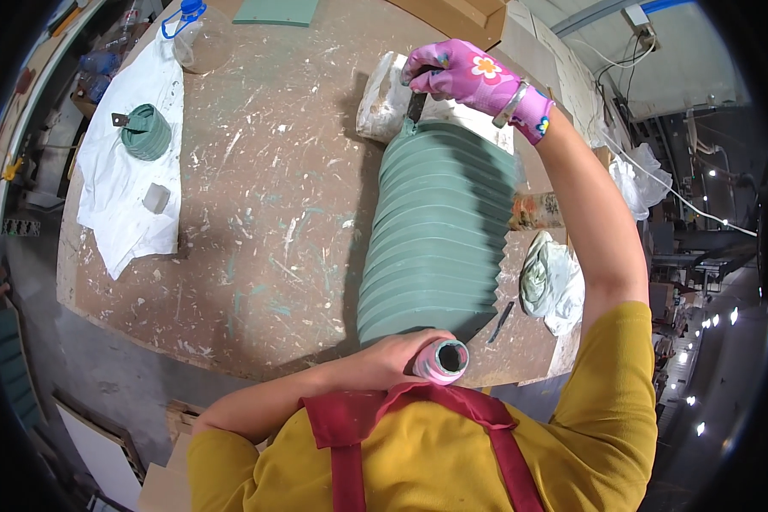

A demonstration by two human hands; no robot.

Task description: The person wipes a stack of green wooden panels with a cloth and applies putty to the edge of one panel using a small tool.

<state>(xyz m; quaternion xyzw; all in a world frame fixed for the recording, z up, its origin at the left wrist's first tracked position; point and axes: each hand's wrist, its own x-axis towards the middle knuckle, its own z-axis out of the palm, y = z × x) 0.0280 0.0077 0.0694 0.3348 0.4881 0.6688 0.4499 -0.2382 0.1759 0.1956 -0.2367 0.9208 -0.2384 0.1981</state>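
A large green ribbed piece [435, 230] lies lengthwise on the worktable, its far end by a stained white block [382, 101]. My right hand [469, 77], in a pink flowered glove, is closed on a dark, flat-bladed tool like a putty knife [416, 106]. The blade's lower end touches the far left corner of the ribbed piece, where a small green blob shows. My bare left hand [388, 358] is at the near end, wrapped round a pink and white open-topped tube or bottle [443, 362] with green smears on its rim. Some left fingers are hidden.
On a white cloth [132, 205] at left stand a green cup [148, 135] with a metal blade and a small grey block [156, 199]. Behind are a blue-capped clear jug [203, 47] and cardboard box [461, 19]. At right lie a crumpled cloth [555, 282] and thin dark tool [503, 322].
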